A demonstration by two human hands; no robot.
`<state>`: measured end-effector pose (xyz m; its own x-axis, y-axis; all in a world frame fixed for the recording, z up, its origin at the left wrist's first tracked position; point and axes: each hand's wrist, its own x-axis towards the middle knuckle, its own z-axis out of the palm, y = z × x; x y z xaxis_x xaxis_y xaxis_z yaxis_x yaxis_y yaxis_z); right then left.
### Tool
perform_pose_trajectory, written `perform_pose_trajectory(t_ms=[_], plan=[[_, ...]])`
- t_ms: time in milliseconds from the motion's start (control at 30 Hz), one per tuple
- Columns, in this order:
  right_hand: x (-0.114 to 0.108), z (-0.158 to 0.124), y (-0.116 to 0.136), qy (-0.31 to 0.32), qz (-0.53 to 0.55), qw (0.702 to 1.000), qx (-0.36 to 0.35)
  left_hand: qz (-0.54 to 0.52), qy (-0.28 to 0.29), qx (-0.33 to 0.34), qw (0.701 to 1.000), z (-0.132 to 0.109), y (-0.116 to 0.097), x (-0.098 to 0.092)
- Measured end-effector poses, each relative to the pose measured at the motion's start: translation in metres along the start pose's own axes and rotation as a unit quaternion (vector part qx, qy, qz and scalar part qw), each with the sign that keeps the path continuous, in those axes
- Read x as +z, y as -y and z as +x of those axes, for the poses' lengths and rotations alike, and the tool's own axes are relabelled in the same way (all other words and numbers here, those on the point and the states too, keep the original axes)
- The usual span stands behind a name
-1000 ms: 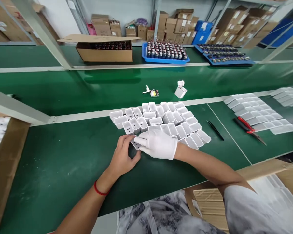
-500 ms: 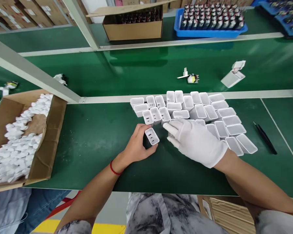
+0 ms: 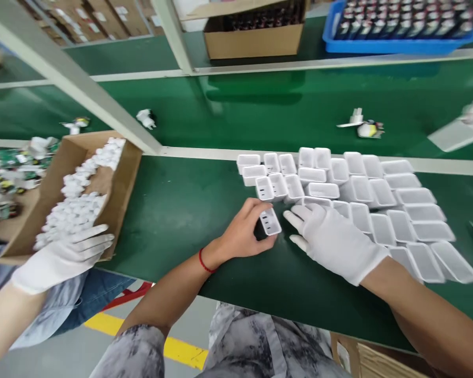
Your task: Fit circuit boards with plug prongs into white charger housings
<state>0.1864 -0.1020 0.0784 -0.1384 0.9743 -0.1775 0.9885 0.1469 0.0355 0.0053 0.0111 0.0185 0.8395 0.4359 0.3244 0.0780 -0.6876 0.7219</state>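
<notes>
Near the front edge of the green conveyor table (image 3: 173, 210), the person's bare left hand (image 3: 242, 231) has drawn one small white plastic charger shell (image 3: 270, 222) away from the block; half a second ago it sat closer to the cluster, and a second ago both hands were pressed together on it at the block's near corner. That hand's fingers are now curled around the shell, its slotted face turned up, so the piece reads as lifted clear of the group and singled out. The white-gloved right hand (image 3: 335, 241) lies flat and spread on the table, holding nothing, its fingertips just beside the held shell and touching the near row of the packed cluster of open white plastic housings (image 3: 362, 194).

The view has also swung left, bringing in a brown cardboard box of small white plug parts (image 3: 79, 205) at the table's left end, where a co-worker's white-gloved hand (image 3: 69, 254) rests on its front rim. Beyond the white dividing strip, a loose small plug with a circuit board (image 3: 362, 127) and a white part (image 3: 146, 118) lie on the far belt. A grey slanted frame post (image 3: 102, 105) crosses between the box and the far belt. Nothing stands between the left hand and the box but bare green table
</notes>
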Motion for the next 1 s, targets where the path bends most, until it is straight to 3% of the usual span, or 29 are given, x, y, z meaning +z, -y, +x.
perform_pose_trajectory(t_ms=[267,533,733,1000], plan=[[0.021,0.001,-0.005,-0.144,-0.008,0.987,-0.069,-0.018,0.025,-0.011,0.999,0.0,0.005,-0.002],[0.024,0.005,-0.004,-0.176,-0.004,0.981,-0.085,-0.009,0.044,-0.002,0.999,0.001,0.005,-0.001],[0.024,0.003,-0.004,-0.155,0.015,0.986,-0.066,-0.002,0.038,-0.049,0.998,-0.001,-0.002,-0.004],[0.004,0.005,0.004,-0.007,-0.039,0.999,0.003,0.008,0.038,-0.092,0.995,0.001,-0.006,-0.007]])
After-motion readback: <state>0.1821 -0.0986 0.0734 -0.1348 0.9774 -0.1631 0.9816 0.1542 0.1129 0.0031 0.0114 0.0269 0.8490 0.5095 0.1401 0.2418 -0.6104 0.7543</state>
